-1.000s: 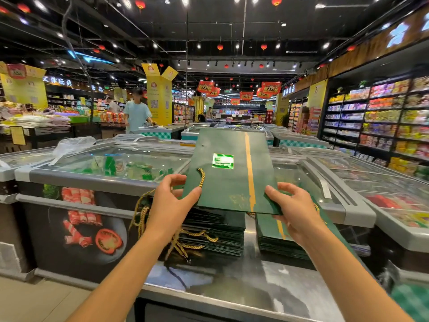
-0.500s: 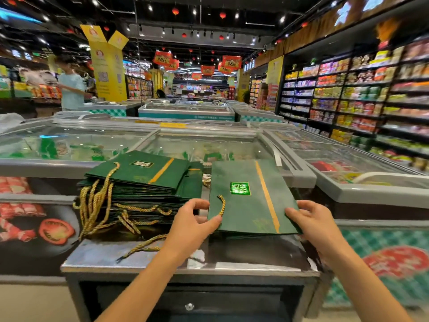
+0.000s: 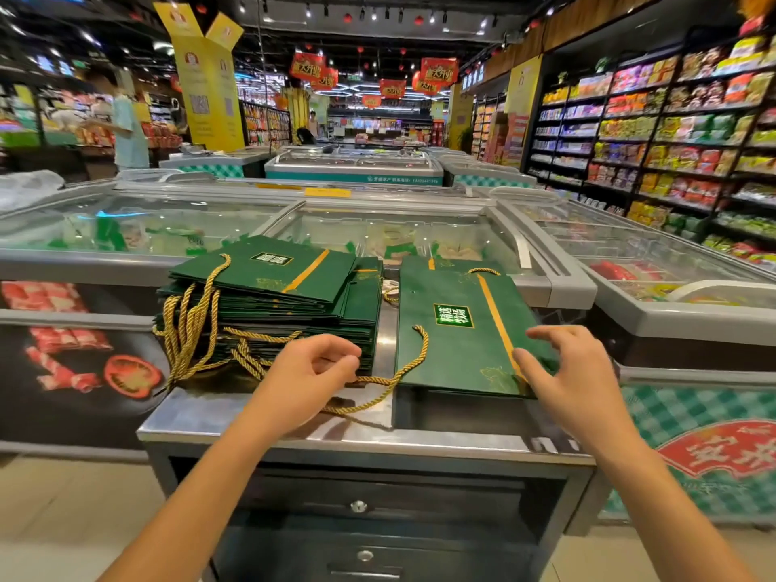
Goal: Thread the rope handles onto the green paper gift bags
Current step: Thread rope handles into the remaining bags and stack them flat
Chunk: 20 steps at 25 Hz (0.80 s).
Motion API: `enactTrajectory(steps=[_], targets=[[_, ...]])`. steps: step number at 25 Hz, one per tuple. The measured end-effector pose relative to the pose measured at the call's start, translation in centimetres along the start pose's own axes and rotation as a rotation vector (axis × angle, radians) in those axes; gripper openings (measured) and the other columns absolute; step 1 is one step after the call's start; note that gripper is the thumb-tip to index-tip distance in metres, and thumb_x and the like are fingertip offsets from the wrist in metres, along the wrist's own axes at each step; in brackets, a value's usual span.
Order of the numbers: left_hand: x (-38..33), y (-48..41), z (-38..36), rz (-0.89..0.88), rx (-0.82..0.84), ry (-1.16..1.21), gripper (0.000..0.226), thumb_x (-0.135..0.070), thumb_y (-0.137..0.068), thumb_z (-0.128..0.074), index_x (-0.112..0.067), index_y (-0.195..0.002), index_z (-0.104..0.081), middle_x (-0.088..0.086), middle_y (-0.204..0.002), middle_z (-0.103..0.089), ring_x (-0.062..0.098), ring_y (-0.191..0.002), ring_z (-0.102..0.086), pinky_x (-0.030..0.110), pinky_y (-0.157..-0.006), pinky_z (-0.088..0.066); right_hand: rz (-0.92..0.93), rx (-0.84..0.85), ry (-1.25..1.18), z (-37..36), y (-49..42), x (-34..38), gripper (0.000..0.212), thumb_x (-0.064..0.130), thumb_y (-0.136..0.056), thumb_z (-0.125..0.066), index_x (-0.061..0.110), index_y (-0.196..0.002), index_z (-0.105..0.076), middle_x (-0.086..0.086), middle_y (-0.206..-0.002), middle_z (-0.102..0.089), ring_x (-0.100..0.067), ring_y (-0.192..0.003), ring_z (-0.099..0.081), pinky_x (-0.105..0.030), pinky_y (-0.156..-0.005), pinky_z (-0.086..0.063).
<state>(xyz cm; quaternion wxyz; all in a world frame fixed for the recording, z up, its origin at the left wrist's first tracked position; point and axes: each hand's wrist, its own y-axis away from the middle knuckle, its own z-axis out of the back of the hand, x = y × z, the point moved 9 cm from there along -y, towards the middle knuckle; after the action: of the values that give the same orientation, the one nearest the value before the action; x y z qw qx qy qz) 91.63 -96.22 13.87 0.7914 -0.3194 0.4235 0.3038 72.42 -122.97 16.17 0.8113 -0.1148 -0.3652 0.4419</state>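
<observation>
Both extended forward: left hand [image 3: 310, 369] pinches rope handle [image 3: 413, 359]; right hand [image 3: 575, 371] splayed, grip released.

narrow gap between stack [image 3: 273, 304] and bag [image 3: 457, 329]

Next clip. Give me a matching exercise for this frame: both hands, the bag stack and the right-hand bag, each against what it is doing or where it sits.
1. left hand
2. right hand
3. bag stack
4. right-hand bag

A. lies flat, label up, on the right of the steel counter
B. pinches a gold rope
C. open, fingers spread at a bag's near corner
D. piled on the left, gold handles hanging over its edge

Pairs: 1-B, 2-C, 3-D, 4-A
</observation>
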Motion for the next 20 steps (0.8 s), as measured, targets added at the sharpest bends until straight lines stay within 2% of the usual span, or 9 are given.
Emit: enactTrajectory(steps=[4,7,9,11,14,16,20], targets=[[1.5,0.9,4.0,-0.007,-0.061,-0.063,0.014,-0.013,-0.093,-0.069,-0.023,-0.1,-0.074,-0.004,-0.092,-0.076,0.011,-0.088,-0.074,0.034,-0.087,-0.059,0.306,0.089,-0.074,-2.4,1.6,7.5,0.026,0.028,-0.089,-0.076,0.017,-0.112,-0.071,0.0,-0.111,-0.065,-0.021,-0.108,-0.059,-0.041,-0.096,-0.047],[2.3,1.9,6.4,-0.075,-0.122,-0.277,0.016,-0.01,-0.091,-0.069,-0.024,-0.099,-0.074,-0.01,-0.091,-0.073,0.004,-0.087,-0.069,0.025,-0.082,-0.057,0.476,0.196,-0.088,-5.5,3.2,12.9,0.025,0.028,-0.088,-0.078,0.02,-0.11,-0.072,0.003,-0.109,-0.067,-0.022,-0.108,-0.06,-0.041,-0.095,-0.047],[3.1,2.7,7.1,-0.119,-0.107,-0.458,0.016,-0.017,-0.091,-0.071,-0.025,-0.105,-0.073,-0.015,-0.095,-0.069,-0.001,-0.09,-0.064,0.022,-0.082,-0.054,0.58,0.228,-0.068,-7.4,4.2,16.3,0.026,0.031,-0.091,-0.074,0.02,-0.114,-0.072,0.004,-0.111,-0.068,-0.022,-0.11,-0.059,-0.04,-0.095,-0.044],[4.0,3.4,7.1,-0.146,-0.047,-0.572,0.02,-0.035,-0.091,-0.07,-0.027,-0.109,-0.071,-0.018,-0.101,-0.065,-0.002,-0.097,-0.059,0.026,-0.087,-0.052,0.678,0.262,-0.034,-9.2,5.0,19.3,0.029,0.033,-0.094,-0.07,0.021,-0.12,-0.071,0.003,-0.115,-0.068,-0.023,-0.111,-0.058,-0.039,-0.093,-0.044],[5.0,4.1,6.7,-0.17,-0.016,-0.64,0.038,-0.06,-0.088,-0.055,-0.033,-0.11,-0.068,-0.024,-0.107,-0.058,-0.001,-0.104,-0.051,0.031,-0.092,-0.046,0.672,0.456,0.104,-13.2,5.3,22.0,0.036,0.039,-0.101,-0.058,0.022,-0.132,-0.064,0.0,-0.123,-0.064,-0.024,-0.115,-0.054,-0.041,-0.097,-0.044],[5.4,4.2,6.7,-0.172,-0.046,-0.64,0.038,-0.062,-0.088,-0.052,-0.036,-0.11,-0.067,-0.027,-0.107,-0.056,0.0,-0.106,-0.05,0.036,-0.093,-0.046,0.626,0.546,0.158,-15.2,5.2,22.6,0.031,0.037,-0.102,-0.054,0.02,-0.125,-0.068,-0.003,-0.116,-0.063,-0.027,-0.111,-0.054,-0.043,-0.095,-0.045],[5.4,4.2,6.8,-0.178,-0.058,-0.622,0.038,-0.063,-0.087,-0.052,-0.037,-0.11,-0.066,-0.028,-0.107,-0.056,0.0,-0.107,-0.05,0.04,-0.093,-0.047,0.579,0.554,0.183,-16.6,4.8,22.8,0.024,0.028,-0.103,-0.051,0.017,-0.113,-0.069,-0.004,-0.11,-0.063,-0.026,-0.104,-0.057,-0.04,-0.09,-0.047]])
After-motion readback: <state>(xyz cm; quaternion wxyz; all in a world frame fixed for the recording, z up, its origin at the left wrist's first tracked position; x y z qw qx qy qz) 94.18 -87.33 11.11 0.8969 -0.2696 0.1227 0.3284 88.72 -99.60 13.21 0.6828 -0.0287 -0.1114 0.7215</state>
